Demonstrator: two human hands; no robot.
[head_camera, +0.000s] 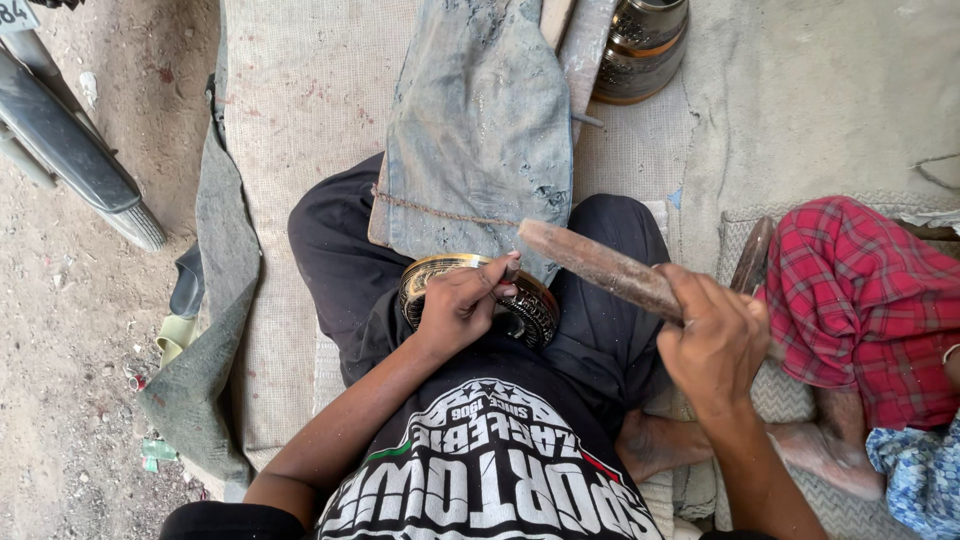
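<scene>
Head view shows me both of my hands low in the frame; my left hand (462, 300) is closed on a thin tool (508, 270), pressing its tip onto the engraved round metal piece (470, 290) in my lap; that piece rests at the near end of a cloth-wrapped wooden board (480, 130) lying between my knees; my right hand (715, 340) is wrapped tight around a wooden mallet (600, 265), its head just beside the tool; a metal pot (642, 45) stands beyond on the woven mat (300, 100); another person's red checked cloth (860, 300) sits to my right.
</scene>
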